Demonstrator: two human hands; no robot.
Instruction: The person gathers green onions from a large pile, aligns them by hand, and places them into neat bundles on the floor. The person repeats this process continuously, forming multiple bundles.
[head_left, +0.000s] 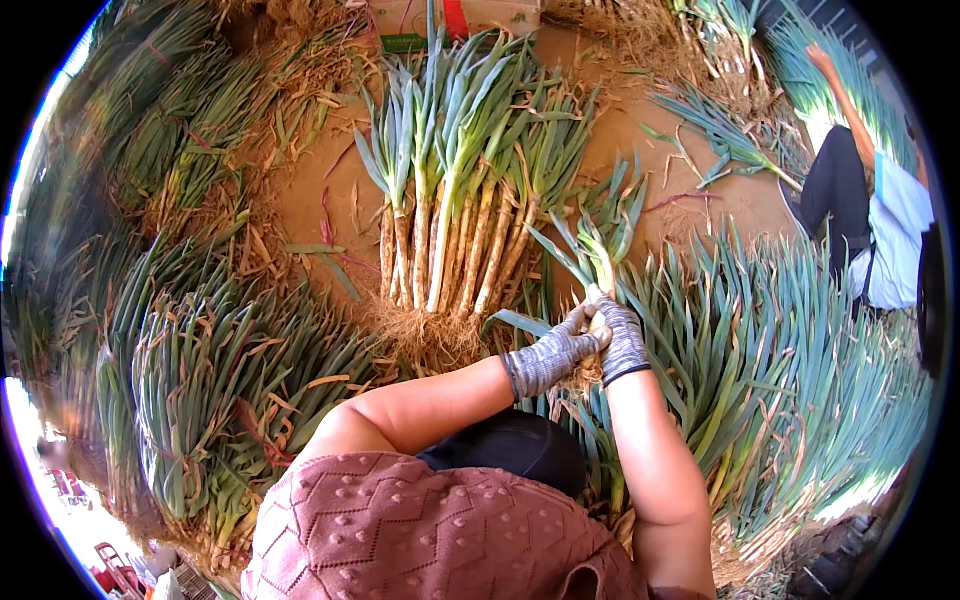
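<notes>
My left hand (555, 354) and my right hand (621, 334) wear grey knitted gloves and meet on one leafy stalk, a leek or large green onion (602, 259). Its green leaves point away from me, while its roots hang below my hands. The right hand wraps the pale shank; the left fingers close on it lower down, and the gloves partly hide it. Just left of my hands stands a row of similar stalks (457, 225), leaves up, shanks brownish, roots (427, 326) toward me. One shank (444, 244) there is whiter than its neighbours.
Dense green stalks (772, 375) spread along my right side. Tied bundles (180, 405) are heaped on the left. A cardboard box (487, 19) stands at the far edge. Another person (889, 210) sits at the right. Loose stalks (735, 139) and red ties (326, 217) lie on the dirt floor.
</notes>
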